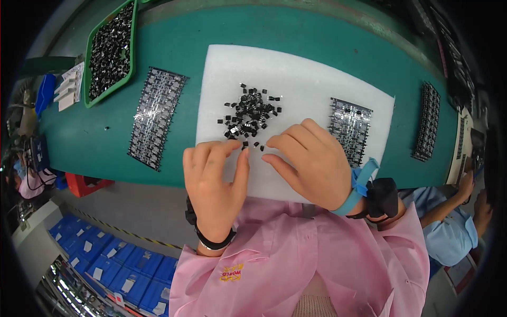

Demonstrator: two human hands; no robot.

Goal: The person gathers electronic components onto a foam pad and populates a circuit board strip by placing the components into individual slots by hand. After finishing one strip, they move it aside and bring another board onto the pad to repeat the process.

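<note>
A loose pile of small black electronic components [252, 111] lies on a white foam sheet [296, 74]. At the pile's near edge, my left hand [214, 171] has its thumb and index finger apart. One black component [245, 144] is at those fingertips; whether they touch it I cannot tell. My right hand [311, 161] is just to the right, thumb and index finger apart, with its tips close to another component [262, 148]. Beyond my right hand, a circuit board panel [349, 129] rests on the foam, partly hidden by that hand.
A second board panel [157, 119] lies on the green table mat [174, 37], left of the foam. A green tray [135, 53] full of black components stands far left. Another panel [426, 121] lies at right, near a co-worker's arm [449, 203]. Blue bins [127, 272] stand below left.
</note>
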